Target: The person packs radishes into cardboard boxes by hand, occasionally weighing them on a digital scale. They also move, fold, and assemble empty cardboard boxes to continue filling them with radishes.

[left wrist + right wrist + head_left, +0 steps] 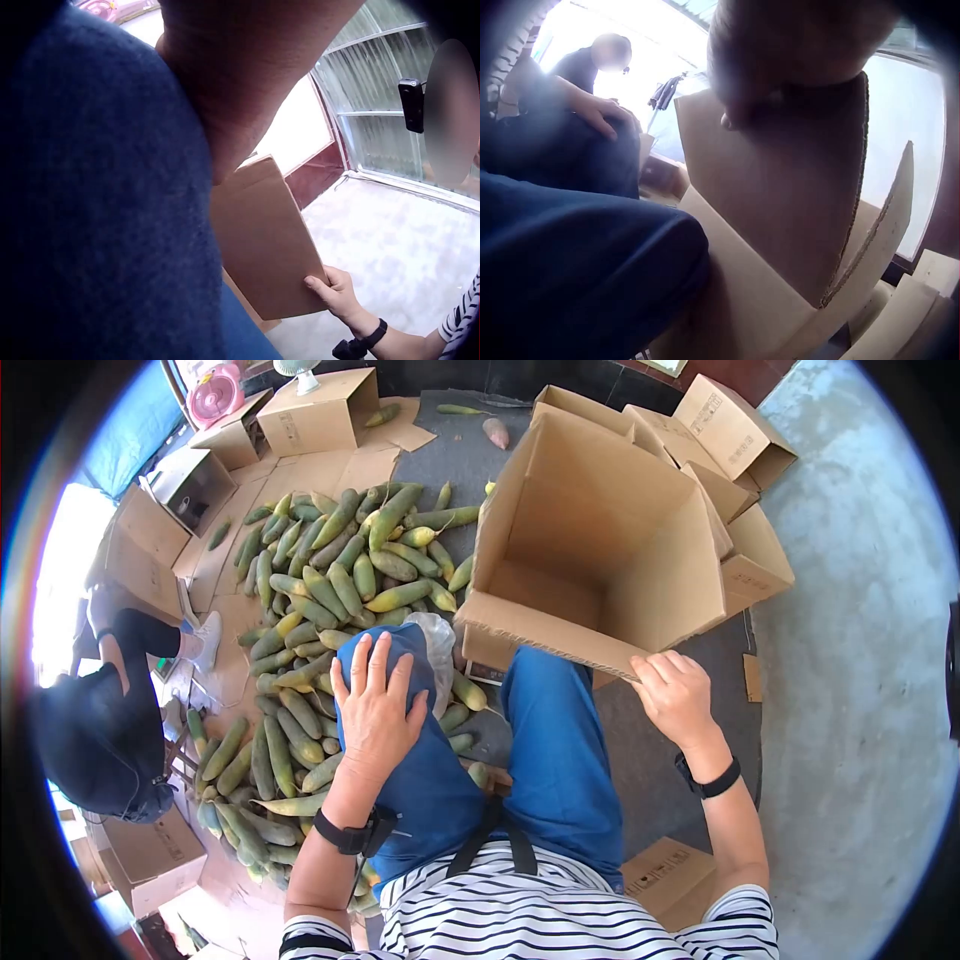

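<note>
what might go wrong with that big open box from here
The open box may tip or swing: the right hand pinches it by one flap, while the left hand rests on the knee. That flap could crease or tear if pulled hard. A swing might also knock the cartons close beside it.

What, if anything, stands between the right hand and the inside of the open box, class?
Nothing visible blocks the side: the right hand grips the near flap at its right end in the head view, beside the uncovered mouth of the open box.
</note>
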`<state>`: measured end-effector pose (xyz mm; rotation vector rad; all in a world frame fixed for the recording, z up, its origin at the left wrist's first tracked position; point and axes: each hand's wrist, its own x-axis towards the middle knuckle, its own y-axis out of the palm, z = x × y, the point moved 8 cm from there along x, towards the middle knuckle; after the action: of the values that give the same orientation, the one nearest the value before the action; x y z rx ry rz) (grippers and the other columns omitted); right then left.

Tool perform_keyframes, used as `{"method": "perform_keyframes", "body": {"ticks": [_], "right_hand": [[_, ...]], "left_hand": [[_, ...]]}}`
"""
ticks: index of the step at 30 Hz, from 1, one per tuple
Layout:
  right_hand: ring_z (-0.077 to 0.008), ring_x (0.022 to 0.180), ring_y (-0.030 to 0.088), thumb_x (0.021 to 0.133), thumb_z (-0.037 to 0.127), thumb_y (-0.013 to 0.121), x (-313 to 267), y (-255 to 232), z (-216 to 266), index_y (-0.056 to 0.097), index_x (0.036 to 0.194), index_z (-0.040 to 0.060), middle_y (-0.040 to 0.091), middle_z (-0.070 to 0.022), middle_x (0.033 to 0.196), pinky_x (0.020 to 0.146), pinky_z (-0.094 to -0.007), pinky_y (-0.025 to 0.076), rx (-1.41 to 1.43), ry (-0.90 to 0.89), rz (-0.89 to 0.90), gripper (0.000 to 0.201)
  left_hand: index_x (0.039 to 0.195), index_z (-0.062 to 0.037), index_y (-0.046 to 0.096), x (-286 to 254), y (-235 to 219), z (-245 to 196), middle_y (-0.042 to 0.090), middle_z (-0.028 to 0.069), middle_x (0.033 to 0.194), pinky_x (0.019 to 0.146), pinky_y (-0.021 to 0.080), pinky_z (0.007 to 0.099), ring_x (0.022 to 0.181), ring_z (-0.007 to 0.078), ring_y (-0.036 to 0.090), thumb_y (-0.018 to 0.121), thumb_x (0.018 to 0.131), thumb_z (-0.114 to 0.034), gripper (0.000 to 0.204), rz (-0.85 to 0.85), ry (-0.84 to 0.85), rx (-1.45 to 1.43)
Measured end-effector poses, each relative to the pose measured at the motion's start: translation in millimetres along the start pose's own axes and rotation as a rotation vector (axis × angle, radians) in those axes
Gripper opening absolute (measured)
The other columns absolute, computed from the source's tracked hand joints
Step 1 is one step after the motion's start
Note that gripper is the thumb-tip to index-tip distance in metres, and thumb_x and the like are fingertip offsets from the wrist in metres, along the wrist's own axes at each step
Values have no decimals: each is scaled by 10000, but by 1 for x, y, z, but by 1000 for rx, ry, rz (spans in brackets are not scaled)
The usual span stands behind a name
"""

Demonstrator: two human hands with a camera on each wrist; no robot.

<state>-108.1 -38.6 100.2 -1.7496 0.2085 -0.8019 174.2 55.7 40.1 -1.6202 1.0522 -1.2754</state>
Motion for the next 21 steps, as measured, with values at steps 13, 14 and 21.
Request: {"method": "perform_keyframes", "body": {"ticks": [13,14,21], "right_hand": [[-268,928,615,815,264,688,21,-10,-15,630,1037,49,618,-109,1009,783,-366,503,52,112,72,315],[-271,959,615,816,252,693,27,-27,-13,629,1067,46,616,-125,1069,806,-360,503,38,119,18,331],[-179,829,566,880,144,603,47,-200,46,600,1019,-33,590,-144,1077,725,-297,461,417,-85,-363,225]], "left_hand": [[1088,-75,608,10,0,-6,483,136,1328,1068,227,567,1294,322,376,694,730,-240,404,-89,23,-99],[1119,-97,605,11,2,-6,473,125,1343,1079,228,539,1307,314,366,703,744,-261,421,-49,15,-66],[1109,-110,604,8,4,-6,477,130,1325,1060,239,554,1293,330,368,689,758,-272,396,-86,27,-78]]}}
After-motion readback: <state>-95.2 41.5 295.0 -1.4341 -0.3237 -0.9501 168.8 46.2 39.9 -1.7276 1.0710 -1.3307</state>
